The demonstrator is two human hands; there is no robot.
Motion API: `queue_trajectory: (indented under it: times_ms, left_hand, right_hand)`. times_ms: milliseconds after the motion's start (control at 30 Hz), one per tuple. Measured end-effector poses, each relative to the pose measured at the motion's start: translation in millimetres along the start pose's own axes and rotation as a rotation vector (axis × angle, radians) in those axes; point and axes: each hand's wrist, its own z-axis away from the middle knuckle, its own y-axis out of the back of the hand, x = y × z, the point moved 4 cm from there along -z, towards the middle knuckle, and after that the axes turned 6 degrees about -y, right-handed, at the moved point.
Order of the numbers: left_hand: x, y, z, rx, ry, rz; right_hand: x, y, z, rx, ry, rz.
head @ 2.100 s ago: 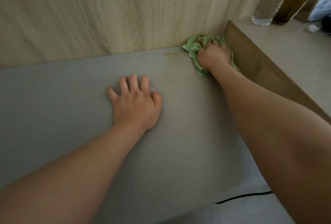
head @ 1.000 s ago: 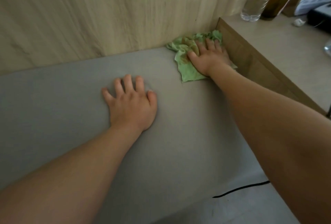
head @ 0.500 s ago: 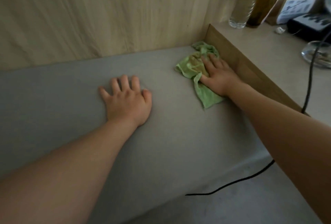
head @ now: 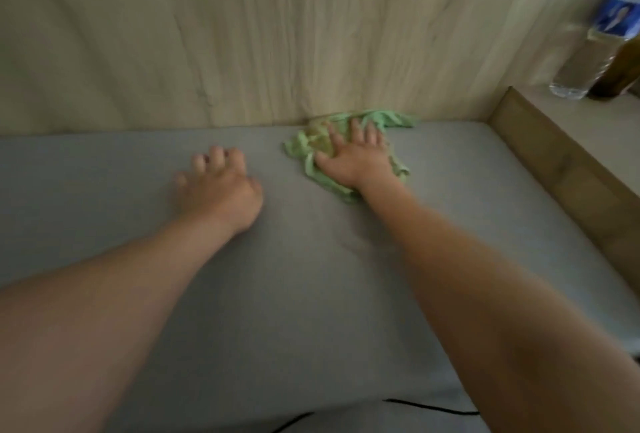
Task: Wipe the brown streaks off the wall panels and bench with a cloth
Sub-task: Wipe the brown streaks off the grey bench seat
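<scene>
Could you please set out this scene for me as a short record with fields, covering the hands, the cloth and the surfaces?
Left: left hand rests on the grey bench, holding nothing
Right: right hand presses flat on the green cloth
Cloth: crumpled, at the foot of the wall panel, brownish stain on it
Streaks: none plainly visible on bench or panel; picture blurred
Far right: clear bottle beside a dark bottle
Bottom edge: black cable

We see a light green cloth (head: 304, 152) blotched yellowish-brown, a plain grey bench (head: 311, 276), pale beige wall panels (head: 242, 34) with streaky wood grain, a brown wood-patterned ledge (head: 561, 169), a blue-labelled clear bottle (head: 585, 62), and a black cable (head: 433, 406).
</scene>
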Motion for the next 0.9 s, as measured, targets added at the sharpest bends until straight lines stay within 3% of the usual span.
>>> queue_trajectory:
  times_ms: [100,200,267,400,533,600,733,800,900]
  left_hand:
    - [-43,-17,13,-0.103,0.201,0.046]
    - [-42,-24,13,-0.103,0.185,0.011]
    - [-42,-24,12,-0.127,0.193,-0.005]
    - [-44,-29,7,-0.153,0.188,-0.031]
    - [-41,-30,5,-0.179,0.179,0.008]
    - [-41,-26,4,-0.225,0.182,0.049]
    - [-60,-6,-5,-0.263,0.108,0.225]
    - [-73,12,-4,-0.167,0.084,0.360]
    - [-92,34,10,-0.022,0.148,0.381]
  right_hand:
    - [-82,-7,38,-0.012,0.303,-0.014]
    - [-56,-7,48,-0.025,0.359,-0.053]
    - [7,-4,37,-0.007,0.196,-0.051]
    - [163,4,28,-0.023,-0.325,-0.081]
    - [159,-1,41,-0.027,-0.413,-0.082]
    - [114,-4,49,-0.029,-0.323,-0.038]
    - [-19,-16,97,0.003,0.044,-0.025]
    - [-94,-24,141,0.013,0.291,-0.031]
    - [-161,-36,204,0.004,0.642,-0.011]
